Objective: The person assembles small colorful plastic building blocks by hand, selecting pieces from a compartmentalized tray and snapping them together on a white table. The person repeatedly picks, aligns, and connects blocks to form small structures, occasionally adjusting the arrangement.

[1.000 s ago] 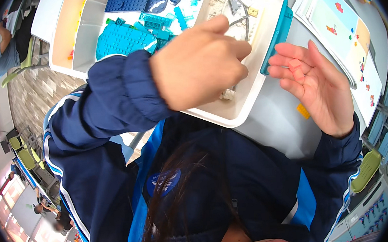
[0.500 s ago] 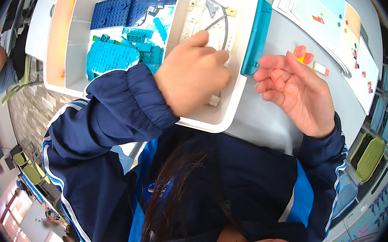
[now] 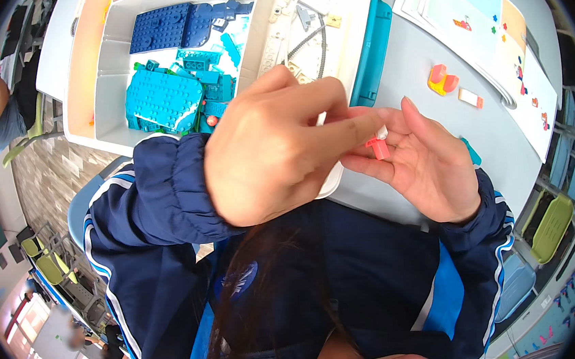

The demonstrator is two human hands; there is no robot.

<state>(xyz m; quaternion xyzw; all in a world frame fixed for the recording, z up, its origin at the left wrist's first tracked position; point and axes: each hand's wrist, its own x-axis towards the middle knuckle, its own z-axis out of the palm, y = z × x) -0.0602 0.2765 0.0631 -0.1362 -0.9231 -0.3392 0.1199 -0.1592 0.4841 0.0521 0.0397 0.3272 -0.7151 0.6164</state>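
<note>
My left hand [image 3: 268, 150] reaches across and pinches a small white brick [image 3: 382, 132] between its fingertips. Just beneath that piece, a coral brick [image 3: 380, 149] rests in the curled fingers of my right hand [image 3: 433, 167], palm up. White and coral pieces are very close together; whether they are joined I cannot tell. To the left, a white sorting tray [image 3: 110, 75] holds dark blue and turquoise bricks [image 3: 164, 94] in one compartment. Its neighbouring compartment has white and grey pieces, among them a ridged grey hose [image 3: 324, 46].
A yellow-and-coral brick assembly [image 3: 442, 82] and a white-and-coral piece [image 3: 470, 98] lie on the grey table [image 3: 420, 51]. An open picture booklet [image 3: 479, 19] is at the far right. The tray's right edge carries a teal handle [image 3: 373, 49]. Other people sit in the room's background.
My left hand has come out of the white-piece compartment with a small white brick and moved right to my right hand. The right hand has shifted slightly left and nearer, still holding the coral brick.
</note>
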